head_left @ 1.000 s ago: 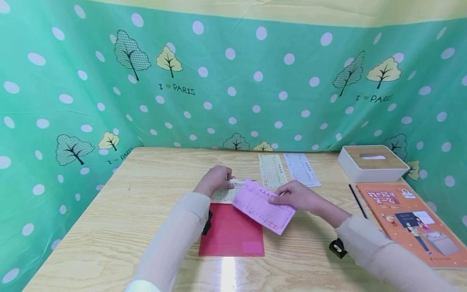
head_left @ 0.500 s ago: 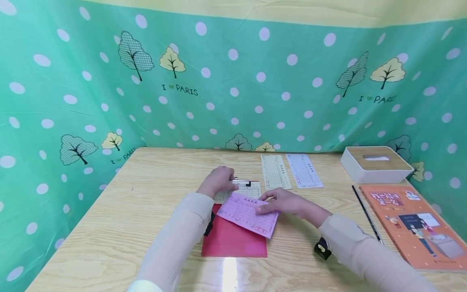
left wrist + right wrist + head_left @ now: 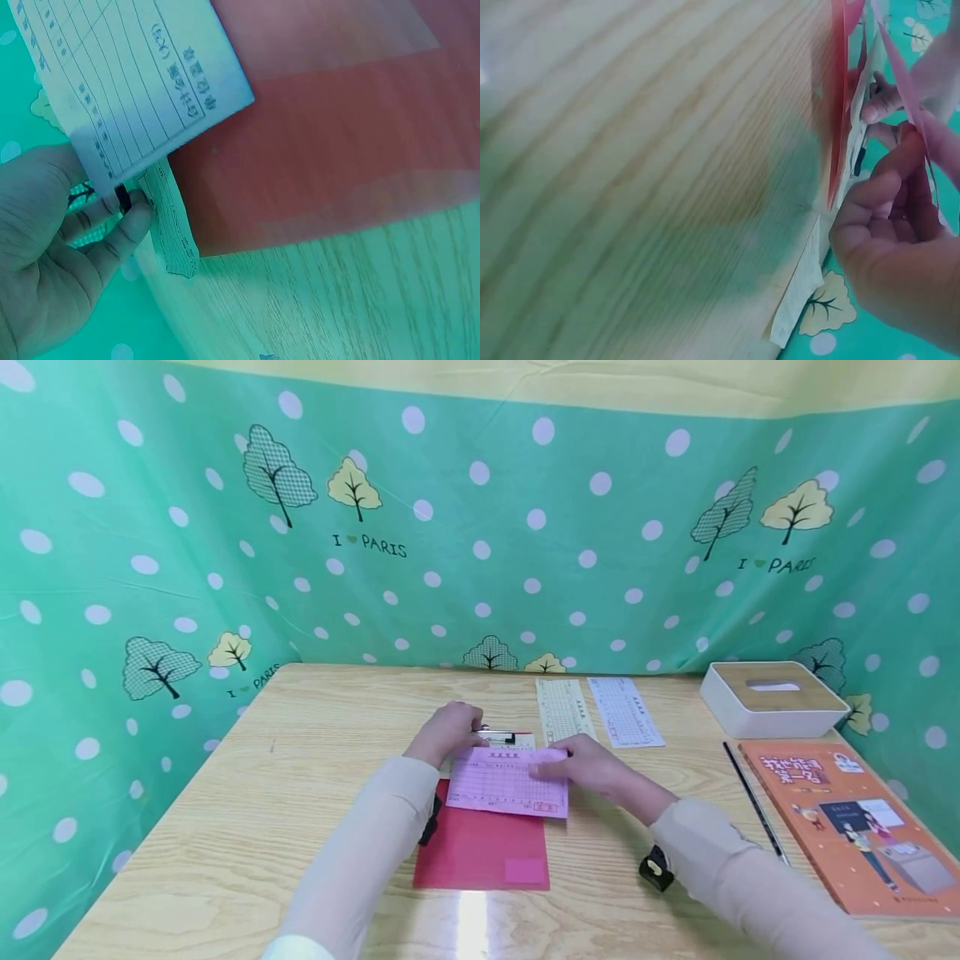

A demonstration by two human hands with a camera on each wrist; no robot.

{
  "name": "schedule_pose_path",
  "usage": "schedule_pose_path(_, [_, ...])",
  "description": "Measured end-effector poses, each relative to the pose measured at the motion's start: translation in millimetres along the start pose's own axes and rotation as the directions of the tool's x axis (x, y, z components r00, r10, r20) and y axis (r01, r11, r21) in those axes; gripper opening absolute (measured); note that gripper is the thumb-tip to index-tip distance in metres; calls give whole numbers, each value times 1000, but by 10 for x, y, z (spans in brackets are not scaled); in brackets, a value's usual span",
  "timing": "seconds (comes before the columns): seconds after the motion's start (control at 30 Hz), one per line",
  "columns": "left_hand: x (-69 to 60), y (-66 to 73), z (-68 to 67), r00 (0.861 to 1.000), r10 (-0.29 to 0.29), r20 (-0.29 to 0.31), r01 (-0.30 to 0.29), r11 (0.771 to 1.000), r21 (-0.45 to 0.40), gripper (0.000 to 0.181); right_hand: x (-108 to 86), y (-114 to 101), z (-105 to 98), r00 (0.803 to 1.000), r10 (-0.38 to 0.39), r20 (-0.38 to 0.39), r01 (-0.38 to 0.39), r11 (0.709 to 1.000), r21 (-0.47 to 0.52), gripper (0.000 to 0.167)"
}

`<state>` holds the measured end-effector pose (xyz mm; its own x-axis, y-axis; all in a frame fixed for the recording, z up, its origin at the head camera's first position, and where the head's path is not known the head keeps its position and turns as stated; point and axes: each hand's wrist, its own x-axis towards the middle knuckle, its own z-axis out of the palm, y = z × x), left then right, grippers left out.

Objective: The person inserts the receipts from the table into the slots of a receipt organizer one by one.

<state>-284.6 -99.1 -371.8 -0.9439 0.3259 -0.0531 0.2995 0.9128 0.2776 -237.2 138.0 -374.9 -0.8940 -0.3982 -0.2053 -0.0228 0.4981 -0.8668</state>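
At the top edge of the red rectangular clipboard, the left hand pinches the metal clip; the right hand pinches a pink paper slip.
Held over the clipboard's upper half, the slip could catch crooked if the clip snaps down early.

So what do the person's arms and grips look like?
The left sleeve and right sleeve are long and pale beige. A small black gadget sits by the left cuff, another black gadget by the right. Left grip and right grip are bare hands, without gloves.
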Motion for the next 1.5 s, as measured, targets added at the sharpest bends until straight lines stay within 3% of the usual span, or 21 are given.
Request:
schedule_pose_path(0.33, [2, -1, -16, 1000, 17, -12, -17, 1000, -7, 30, 135, -58, 132, 995, -37, -92, 19, 982, -188, 20])
schedule_pose_path(0.73, [-3, -4, -28, 1000, 14, 6, -14, 1000, -22, 30, 284, -254, 278, 995, -24, -100, -23, 897, -442, 23])
schedule_pose_path(0.9, [18, -28, -10, 1000, 21, 10, -21, 999, -29, 30, 341, -304, 313, 994, -31, -109, -28, 865, -502, 25])
schedule_pose_path(1.07, [47, -52, -1, 999, 41, 11, -40, 998, -43, 30, 394, -328, 318, 991, 13, -135, -81, 853, -516, 25])
schedule_pose_path(1.27, [53, -57, -19, 1000, 7, 23, -5, 995, -100, 27, 477, -318, 316, 986, 90, -143, -146, 877, -457, 28])
schedule_pose_path(1.5, [54, -46, -51, 998, -30, 48, 37, 990, -135, 28, 517, -297, 302, 977, 126, -170, -187, 891, -415, 32])
